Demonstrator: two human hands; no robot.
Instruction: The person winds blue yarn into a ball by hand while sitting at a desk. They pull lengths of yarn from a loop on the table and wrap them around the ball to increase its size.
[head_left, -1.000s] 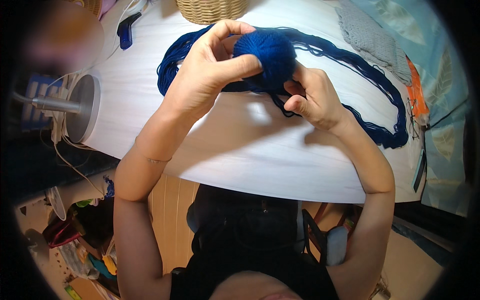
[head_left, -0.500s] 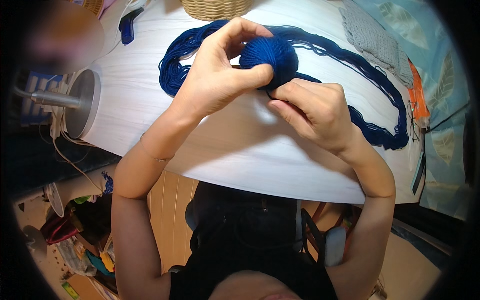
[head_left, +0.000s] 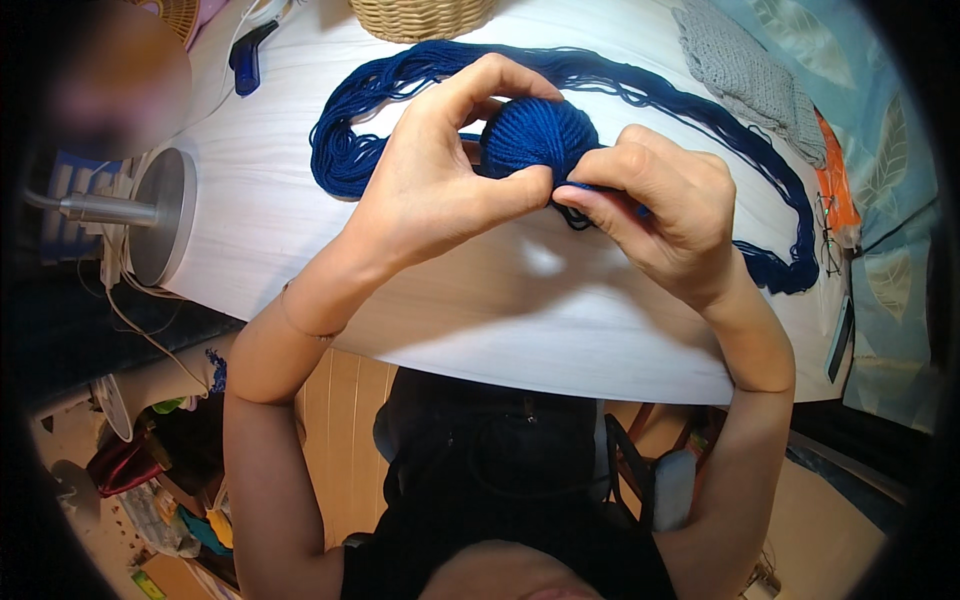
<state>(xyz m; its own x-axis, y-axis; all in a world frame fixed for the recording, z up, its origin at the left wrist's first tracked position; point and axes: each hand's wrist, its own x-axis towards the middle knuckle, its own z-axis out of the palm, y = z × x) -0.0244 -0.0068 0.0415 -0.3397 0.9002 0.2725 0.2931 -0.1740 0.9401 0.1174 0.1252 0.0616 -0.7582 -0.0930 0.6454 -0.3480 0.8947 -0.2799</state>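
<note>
A dark blue ball of yarn (head_left: 537, 137) is held up over the table in my left hand (head_left: 440, 165), gripped between the thumb at its lower side and the fingers at its top. My right hand (head_left: 660, 205) is closed just to the right of the ball, pinching a strand of the same yarn between thumb and forefinger against the ball's lower right side. Behind both hands, a long loose skein of blue yarn (head_left: 350, 150) lies in a stretched loop on the table. Part of the skein is hidden by my hands.
The white table (head_left: 480, 330) carries a wicker basket (head_left: 420, 15) at the far edge. A grey knitted piece (head_left: 745, 75), an orange packet (head_left: 838, 185) and a phone (head_left: 840, 338) lie at the right. To the left are a round lamp base (head_left: 170, 215) and a blue-handled tool (head_left: 248, 68).
My right hand has shifted right and slightly up around the ball. The ball has turned and sits a little lower, with its windings facing differently.
</note>
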